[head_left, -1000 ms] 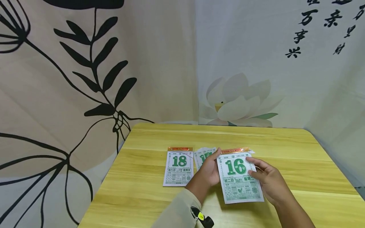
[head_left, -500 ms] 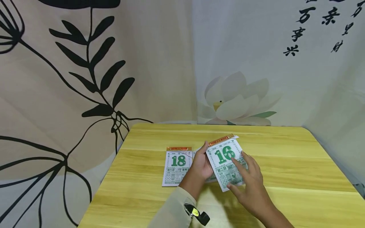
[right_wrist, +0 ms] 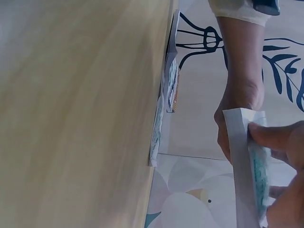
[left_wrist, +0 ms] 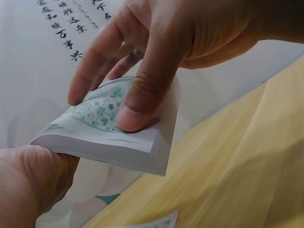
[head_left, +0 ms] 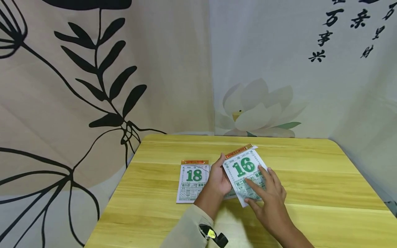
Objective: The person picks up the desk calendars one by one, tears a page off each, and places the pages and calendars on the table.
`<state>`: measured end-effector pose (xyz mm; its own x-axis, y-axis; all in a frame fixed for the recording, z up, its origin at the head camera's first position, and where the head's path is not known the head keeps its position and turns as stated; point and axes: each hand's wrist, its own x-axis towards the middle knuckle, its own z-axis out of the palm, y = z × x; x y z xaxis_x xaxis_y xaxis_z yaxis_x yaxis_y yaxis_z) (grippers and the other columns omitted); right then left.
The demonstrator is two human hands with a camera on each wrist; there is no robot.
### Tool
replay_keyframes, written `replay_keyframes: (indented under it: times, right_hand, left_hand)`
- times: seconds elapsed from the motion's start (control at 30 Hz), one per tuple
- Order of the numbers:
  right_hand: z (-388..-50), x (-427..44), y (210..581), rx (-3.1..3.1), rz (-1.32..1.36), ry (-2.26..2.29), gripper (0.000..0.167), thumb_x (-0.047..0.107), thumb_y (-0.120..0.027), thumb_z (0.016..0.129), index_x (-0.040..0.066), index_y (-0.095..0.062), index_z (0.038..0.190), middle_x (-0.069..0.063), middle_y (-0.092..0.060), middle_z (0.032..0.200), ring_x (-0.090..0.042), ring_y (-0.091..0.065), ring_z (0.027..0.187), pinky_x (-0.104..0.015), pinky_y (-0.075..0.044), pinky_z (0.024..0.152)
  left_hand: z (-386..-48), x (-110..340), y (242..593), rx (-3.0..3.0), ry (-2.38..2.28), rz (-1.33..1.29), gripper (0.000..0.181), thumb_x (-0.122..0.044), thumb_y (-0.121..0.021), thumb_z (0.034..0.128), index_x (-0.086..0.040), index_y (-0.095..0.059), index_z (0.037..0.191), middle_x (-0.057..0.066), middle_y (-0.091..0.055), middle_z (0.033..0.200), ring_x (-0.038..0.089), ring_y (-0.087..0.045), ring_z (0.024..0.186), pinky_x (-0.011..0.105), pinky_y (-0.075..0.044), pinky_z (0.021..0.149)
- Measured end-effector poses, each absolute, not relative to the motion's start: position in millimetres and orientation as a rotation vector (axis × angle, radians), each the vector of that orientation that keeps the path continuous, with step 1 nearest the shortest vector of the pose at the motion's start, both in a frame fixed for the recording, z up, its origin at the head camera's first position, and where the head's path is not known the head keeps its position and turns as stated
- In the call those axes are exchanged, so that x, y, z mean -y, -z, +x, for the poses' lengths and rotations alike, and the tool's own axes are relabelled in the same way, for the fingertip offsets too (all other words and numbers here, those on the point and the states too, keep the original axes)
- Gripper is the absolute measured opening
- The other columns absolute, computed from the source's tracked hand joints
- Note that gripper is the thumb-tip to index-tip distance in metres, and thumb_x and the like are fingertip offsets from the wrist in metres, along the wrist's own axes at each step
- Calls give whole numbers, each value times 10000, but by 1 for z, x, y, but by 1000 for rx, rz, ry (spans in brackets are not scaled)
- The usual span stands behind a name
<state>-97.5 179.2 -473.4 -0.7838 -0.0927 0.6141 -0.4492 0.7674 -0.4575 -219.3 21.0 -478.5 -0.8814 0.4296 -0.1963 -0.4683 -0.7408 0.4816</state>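
My left hand (head_left: 219, 179) grips a tear-off calendar (head_left: 243, 168) by its left edge, tilted above the table. Its top page carries a large green 16 below a red-and-gold strip. Across the lower part of that page lie the spread fingers of my right hand (head_left: 273, 205). In the left wrist view the right thumb (left_wrist: 132, 116) presses on the page, apart from the other fingers, and the paper (left_wrist: 102, 111) bows between them. A second calendar (head_left: 193, 182), showing 18, lies flat beside my left hand. Printed paper (head_left: 230, 195) behind the held calendar is mostly hidden.
All this is over a yellow wood-grain table (head_left: 319, 179). Behind stands a cloth backdrop (head_left: 173, 69) with black plant shapes, a lotus and writing. A black strap device (head_left: 214, 234) sits on my left sleeve (head_left: 189, 227).
The calendar showing 16 has moved left and up and tilted. My right hand has left its right edge, and the fingers now spread over the page's lower part.
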Motion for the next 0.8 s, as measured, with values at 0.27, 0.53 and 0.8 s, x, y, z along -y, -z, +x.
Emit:
replay_keyframes:
  times: [0.27,0.53,0.8]
  right_hand:
    - [-98,-179,469,2292,269,-857,832,43,-1023,692,-22,-637,1427,-325,-380,1622,-581,-332,1411,-699,-259,971]
    - [-92,-174,458,2391,-207,-1067,1215,204,-987,825,44,-189,1728,-244,-419,1358,-300,-482,1034,-315,-436,783]
    - [-86,-166,464,2331,-28,-1309,1209,113,-856,962,205,42,1767,-84,-739,945,0,-576,709,-225,-477,594]
  left_hand:
    - [-217,-22,481,-751,-2547,-108,676,-526,-366,1175,-70,-316,1672,147,-526,1628,337,-450,1597,493,-346,1344]
    - [-216,-21,483,-776,-2580,-186,563,-515,-419,1164,-78,-473,1515,82,-697,1399,261,-643,1419,459,-426,1291]
    - [-216,-19,487,-738,-2601,-141,585,-506,-428,1168,-107,-436,1596,79,-640,1492,270,-588,1487,468,-423,1296]
